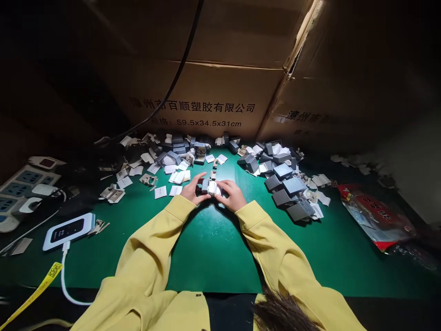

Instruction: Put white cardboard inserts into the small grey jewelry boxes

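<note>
Both my hands meet at the middle of the green mat (pixel 213 248), sleeves yellow. My left hand (pixel 193 189) and my right hand (pixel 231 194) are closed together around a small grey box with a white insert (pixel 211 186). Fingers of both hands pinch its sides just above the mat. A pile of closed grey boxes (pixel 285 184) lies to the right of my right hand. Loose white cards and open grey boxes (pixel 172 161) are scattered behind and left of my left hand.
Large cardboard cartons (pixel 220 92) wall off the back. A power strip (pixel 20 184) and a white-and-blue device (pixel 69 230) with a white cable lie at the left. A red plastic bag (pixel 372 214) lies at the right. A yellow tape (pixel 34 294) crosses the lower-left corner.
</note>
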Action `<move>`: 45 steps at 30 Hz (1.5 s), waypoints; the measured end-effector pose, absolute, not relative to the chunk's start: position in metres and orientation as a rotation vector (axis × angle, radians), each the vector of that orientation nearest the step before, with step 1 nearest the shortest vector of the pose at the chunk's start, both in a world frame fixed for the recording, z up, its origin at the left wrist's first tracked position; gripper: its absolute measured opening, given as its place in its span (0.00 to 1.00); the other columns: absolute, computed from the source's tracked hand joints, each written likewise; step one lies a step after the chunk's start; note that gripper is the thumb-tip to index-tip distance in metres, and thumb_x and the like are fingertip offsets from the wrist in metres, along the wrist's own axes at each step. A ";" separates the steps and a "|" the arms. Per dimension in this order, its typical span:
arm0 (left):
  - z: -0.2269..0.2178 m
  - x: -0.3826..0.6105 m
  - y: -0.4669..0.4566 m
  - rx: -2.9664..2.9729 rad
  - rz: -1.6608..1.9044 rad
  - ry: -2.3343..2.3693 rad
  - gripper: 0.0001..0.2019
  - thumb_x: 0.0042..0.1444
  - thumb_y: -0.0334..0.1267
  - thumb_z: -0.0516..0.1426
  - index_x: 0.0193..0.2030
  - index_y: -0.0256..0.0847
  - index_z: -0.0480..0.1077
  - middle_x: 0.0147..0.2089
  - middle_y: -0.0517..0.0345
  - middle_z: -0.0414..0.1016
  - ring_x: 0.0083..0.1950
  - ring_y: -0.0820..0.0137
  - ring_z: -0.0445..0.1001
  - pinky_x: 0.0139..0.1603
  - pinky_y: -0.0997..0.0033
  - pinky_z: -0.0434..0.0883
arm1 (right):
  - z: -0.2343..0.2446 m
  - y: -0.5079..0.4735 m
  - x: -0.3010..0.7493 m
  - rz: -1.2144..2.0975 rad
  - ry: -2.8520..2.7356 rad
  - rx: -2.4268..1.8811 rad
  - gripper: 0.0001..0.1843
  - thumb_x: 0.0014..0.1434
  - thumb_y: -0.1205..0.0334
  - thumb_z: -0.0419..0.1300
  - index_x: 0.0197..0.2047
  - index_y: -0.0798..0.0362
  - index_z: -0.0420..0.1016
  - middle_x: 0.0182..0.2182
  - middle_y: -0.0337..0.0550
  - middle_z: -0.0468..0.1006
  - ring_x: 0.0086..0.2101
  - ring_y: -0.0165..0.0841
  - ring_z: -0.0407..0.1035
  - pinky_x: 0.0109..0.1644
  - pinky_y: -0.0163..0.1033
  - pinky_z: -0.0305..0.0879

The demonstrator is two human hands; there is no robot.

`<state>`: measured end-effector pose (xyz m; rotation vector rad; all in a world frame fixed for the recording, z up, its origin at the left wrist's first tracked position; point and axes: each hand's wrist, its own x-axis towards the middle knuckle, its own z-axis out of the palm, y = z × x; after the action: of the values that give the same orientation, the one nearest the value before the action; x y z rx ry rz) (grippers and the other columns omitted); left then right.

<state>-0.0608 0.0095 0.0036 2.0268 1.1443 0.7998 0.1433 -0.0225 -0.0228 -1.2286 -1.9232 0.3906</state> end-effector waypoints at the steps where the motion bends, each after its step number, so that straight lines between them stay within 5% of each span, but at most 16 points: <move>1: 0.004 -0.061 0.010 2.037 0.797 1.138 0.41 0.45 0.41 0.64 0.66 0.40 0.54 0.55 0.47 0.71 0.53 0.59 0.73 0.55 0.58 0.69 | -0.023 -0.023 0.144 0.352 -1.946 -1.232 0.22 0.55 0.59 0.62 0.54 0.51 0.72 0.44 0.48 0.74 0.45 0.39 0.67 0.50 0.46 0.69; 11: 0.001 -0.060 0.010 2.123 0.828 1.073 0.44 0.48 0.42 0.64 0.68 0.35 0.50 0.55 0.44 0.73 0.54 0.59 0.72 0.58 0.58 0.69 | -0.008 -0.034 0.140 0.111 -2.278 -1.404 0.23 0.61 0.58 0.56 0.59 0.54 0.67 0.48 0.54 0.71 0.47 0.43 0.61 0.45 0.47 0.70; 25: -0.001 -0.058 0.009 2.129 0.837 1.035 0.40 0.50 0.43 0.62 0.68 0.40 0.52 0.54 0.46 0.72 0.51 0.62 0.73 0.51 0.61 0.72 | -0.022 -0.044 0.139 -0.085 -2.411 -1.552 0.26 0.64 0.58 0.54 0.64 0.56 0.61 0.63 0.53 0.61 0.57 0.46 0.60 0.58 0.54 0.60; 34: 0.000 -0.059 0.011 2.176 0.825 0.996 0.35 0.52 0.42 0.62 0.66 0.42 0.58 0.55 0.47 0.71 0.53 0.61 0.71 0.54 0.61 0.70 | -0.026 -0.045 0.168 -0.159 -2.287 -1.137 0.13 0.64 0.60 0.55 0.47 0.49 0.77 0.47 0.44 0.79 0.52 0.39 0.67 0.53 0.48 0.65; 45: -0.004 -0.059 0.012 2.203 0.827 0.982 0.34 0.53 0.43 0.60 0.67 0.44 0.57 0.57 0.48 0.70 0.53 0.63 0.71 0.54 0.62 0.71 | -0.015 -0.047 0.158 -0.010 -2.152 -1.125 0.11 0.62 0.61 0.55 0.43 0.53 0.77 0.41 0.46 0.80 0.48 0.38 0.66 0.52 0.47 0.64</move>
<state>-0.0587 0.0124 -0.0036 2.2027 0.9823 0.8266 0.1582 -0.0474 -0.0146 -1.1251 -2.1521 -0.0102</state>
